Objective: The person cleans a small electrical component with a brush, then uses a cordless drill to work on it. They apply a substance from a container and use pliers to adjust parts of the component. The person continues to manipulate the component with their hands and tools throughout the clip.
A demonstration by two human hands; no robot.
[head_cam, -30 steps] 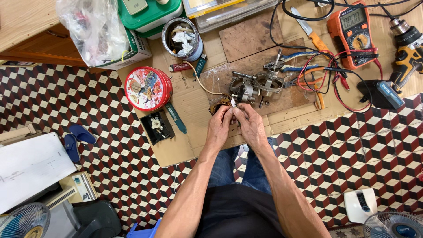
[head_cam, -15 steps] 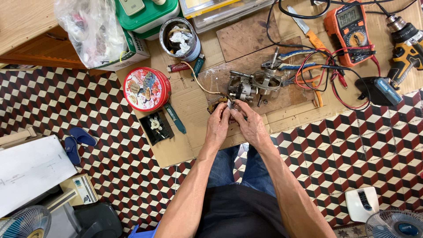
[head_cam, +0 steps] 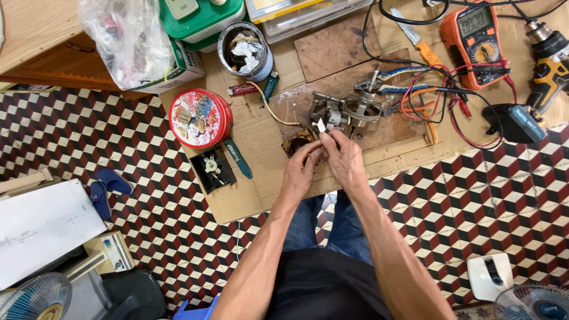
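Note:
My left hand (head_cam: 301, 170) and my right hand (head_cam: 345, 161) meet over a cardboard sheet (head_cam: 249, 201) on the floor. The left hand's fingers close on a copper-wound stator coil (head_cam: 294, 141), which they partly hide. The right hand's fingertips pinch a small white strip (head_cam: 320, 125) just above the coil. Right behind the fingers lies a grey metal motor housing (head_cam: 351, 110) with a shaft. A tan wire (head_cam: 268, 108) runs from the coil toward a tin can.
Around the hands lie a red round tin (head_cam: 200, 118), a small black part (head_cam: 212, 169), a teal-handled tool (head_cam: 238, 159), pliers (head_cam: 396, 74), an orange multimeter (head_cam: 476, 29) with red and black leads, a cordless drill (head_cam: 550, 58) and a black battery (head_cam: 513, 123). Fans stand at the bottom corners.
Both hands stay at the coil, and only the fingertips shift a little around the white strip. The view has drifted slightly.

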